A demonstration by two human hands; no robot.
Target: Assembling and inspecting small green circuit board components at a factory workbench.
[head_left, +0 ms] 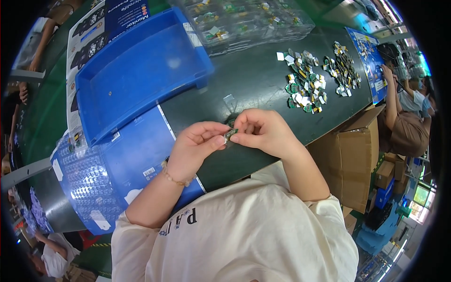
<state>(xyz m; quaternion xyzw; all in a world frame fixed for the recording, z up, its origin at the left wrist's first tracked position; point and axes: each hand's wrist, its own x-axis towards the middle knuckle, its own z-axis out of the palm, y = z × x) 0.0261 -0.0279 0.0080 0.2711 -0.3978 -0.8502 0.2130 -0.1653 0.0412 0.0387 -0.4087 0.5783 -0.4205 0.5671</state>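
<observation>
A small green circuit board (230,135) is pinched between my two hands above the dark green table. My left hand (199,140), with a beaded bracelet at its wrist, grips it from the left by thumb and forefinger. Thumb and fingers of my right hand (264,133) close on its right side. A small clear square piece (229,99) lies on the table just beyond my fingers. Farther right, a loose pile of small circuit boards (305,84) with white and green faces is spread out. A second pile of similar parts (344,69) lies beside it.
A blue plastic bin (141,70) stands at the left on blue printed sheets (136,155). Stacked clear trays (249,28) with parts sit at the back; a clear blister tray (87,178) lies far left. An open cardboard box (345,160) is right of the table. Co-workers sit nearby.
</observation>
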